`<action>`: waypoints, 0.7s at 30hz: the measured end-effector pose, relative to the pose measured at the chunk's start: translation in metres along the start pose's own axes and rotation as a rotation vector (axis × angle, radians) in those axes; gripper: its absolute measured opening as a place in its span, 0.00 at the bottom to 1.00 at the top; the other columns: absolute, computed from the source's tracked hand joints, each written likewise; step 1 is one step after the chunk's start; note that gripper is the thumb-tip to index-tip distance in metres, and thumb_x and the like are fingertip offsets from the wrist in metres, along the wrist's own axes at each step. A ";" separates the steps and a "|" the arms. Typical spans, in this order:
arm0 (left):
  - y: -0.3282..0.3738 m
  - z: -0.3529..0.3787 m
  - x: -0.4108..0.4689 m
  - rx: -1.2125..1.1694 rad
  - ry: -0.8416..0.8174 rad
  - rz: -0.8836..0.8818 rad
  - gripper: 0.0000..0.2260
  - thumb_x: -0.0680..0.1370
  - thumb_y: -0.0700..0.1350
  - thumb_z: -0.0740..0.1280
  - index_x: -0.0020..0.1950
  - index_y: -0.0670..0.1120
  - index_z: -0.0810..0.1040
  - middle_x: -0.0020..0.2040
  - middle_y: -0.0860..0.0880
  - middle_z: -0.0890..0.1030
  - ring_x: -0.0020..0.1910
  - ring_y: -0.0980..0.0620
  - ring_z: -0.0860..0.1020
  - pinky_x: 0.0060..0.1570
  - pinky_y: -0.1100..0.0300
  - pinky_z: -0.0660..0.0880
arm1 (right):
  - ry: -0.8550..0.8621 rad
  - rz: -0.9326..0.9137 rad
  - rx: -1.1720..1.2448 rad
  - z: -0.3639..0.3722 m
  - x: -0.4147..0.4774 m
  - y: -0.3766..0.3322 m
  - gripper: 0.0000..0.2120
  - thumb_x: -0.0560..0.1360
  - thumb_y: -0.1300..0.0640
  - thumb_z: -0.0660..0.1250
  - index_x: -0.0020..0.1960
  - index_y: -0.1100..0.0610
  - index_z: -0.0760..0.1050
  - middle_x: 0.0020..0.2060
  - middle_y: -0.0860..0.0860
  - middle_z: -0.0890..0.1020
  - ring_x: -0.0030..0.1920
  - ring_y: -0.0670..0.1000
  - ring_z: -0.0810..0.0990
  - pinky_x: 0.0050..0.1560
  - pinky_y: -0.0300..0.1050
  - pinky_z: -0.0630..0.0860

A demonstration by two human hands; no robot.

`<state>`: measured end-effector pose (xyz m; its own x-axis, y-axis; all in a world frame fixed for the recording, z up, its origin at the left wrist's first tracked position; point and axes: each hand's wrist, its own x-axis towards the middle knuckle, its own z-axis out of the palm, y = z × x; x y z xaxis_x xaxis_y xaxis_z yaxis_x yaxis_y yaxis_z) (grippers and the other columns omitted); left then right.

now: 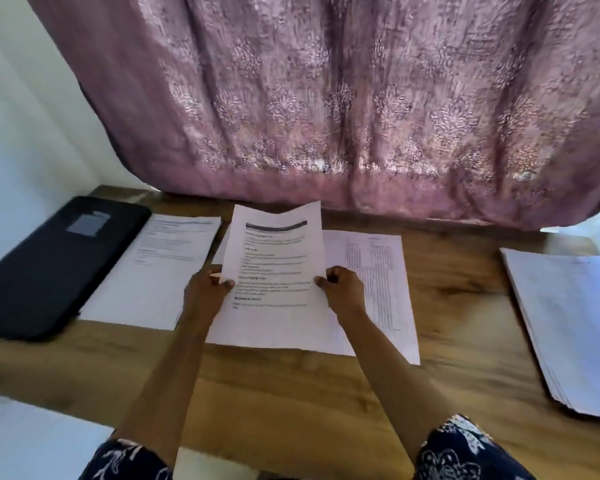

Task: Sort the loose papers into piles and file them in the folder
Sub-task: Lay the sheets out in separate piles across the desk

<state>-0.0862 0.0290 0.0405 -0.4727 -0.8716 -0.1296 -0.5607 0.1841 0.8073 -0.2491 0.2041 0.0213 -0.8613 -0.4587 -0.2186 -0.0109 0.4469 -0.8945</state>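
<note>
We find the folder [49, 268] at the desk's [291, 393] left edge, toward the far corner, with the first pile [153, 271] just to its right. The second pile [378, 289] lies mid-desk near the far edge, partly beneath the sheet [274, 265] held above it. The stack [568, 323] sits at the right edge. The curtain [326, 98] hangs behind the far edge.

Matt paper sheet [274, 258], grained wooden table [447, 278], embossed shiny cloth curtain [326, 98]
</note>
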 end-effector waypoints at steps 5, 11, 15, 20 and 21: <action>-0.015 -0.012 0.037 0.146 -0.009 0.078 0.14 0.77 0.42 0.69 0.63 0.42 0.75 0.60 0.42 0.79 0.56 0.43 0.78 0.56 0.54 0.73 | 0.010 0.007 -0.177 0.043 0.005 -0.013 0.08 0.74 0.54 0.71 0.43 0.54 0.72 0.45 0.51 0.82 0.43 0.52 0.80 0.47 0.46 0.78; -0.031 -0.014 0.064 0.305 0.012 0.142 0.16 0.77 0.45 0.69 0.64 0.45 0.73 0.61 0.43 0.79 0.58 0.42 0.78 0.56 0.49 0.74 | 0.092 0.032 -0.246 0.071 0.012 -0.014 0.14 0.73 0.51 0.72 0.54 0.57 0.77 0.53 0.53 0.82 0.50 0.54 0.81 0.53 0.47 0.78; -0.041 -0.010 0.067 0.625 0.050 0.269 0.29 0.74 0.52 0.71 0.72 0.48 0.66 0.71 0.44 0.69 0.70 0.42 0.66 0.64 0.45 0.69 | 0.175 -0.047 -0.535 0.077 0.006 -0.018 0.21 0.76 0.45 0.67 0.64 0.55 0.71 0.59 0.51 0.78 0.56 0.53 0.79 0.52 0.48 0.77; -0.053 0.012 0.062 0.741 -0.262 0.394 0.34 0.76 0.65 0.62 0.77 0.52 0.58 0.79 0.46 0.54 0.78 0.43 0.50 0.74 0.43 0.50 | 0.073 -0.265 -0.860 0.085 -0.011 -0.001 0.24 0.77 0.44 0.63 0.70 0.51 0.66 0.71 0.50 0.68 0.70 0.53 0.64 0.67 0.54 0.65; -0.055 0.015 0.062 0.747 -0.311 0.372 0.35 0.76 0.66 0.60 0.78 0.53 0.56 0.80 0.47 0.51 0.78 0.43 0.49 0.74 0.42 0.48 | 0.025 -0.278 -0.892 0.088 -0.015 0.003 0.24 0.78 0.44 0.62 0.71 0.51 0.66 0.72 0.50 0.66 0.73 0.52 0.61 0.70 0.56 0.60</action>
<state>-0.0945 -0.0285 -0.0204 -0.8146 -0.5539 -0.1723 -0.5800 0.7734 0.2559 -0.1919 0.1450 -0.0127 -0.7799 -0.6255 -0.0234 -0.5954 0.7528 -0.2808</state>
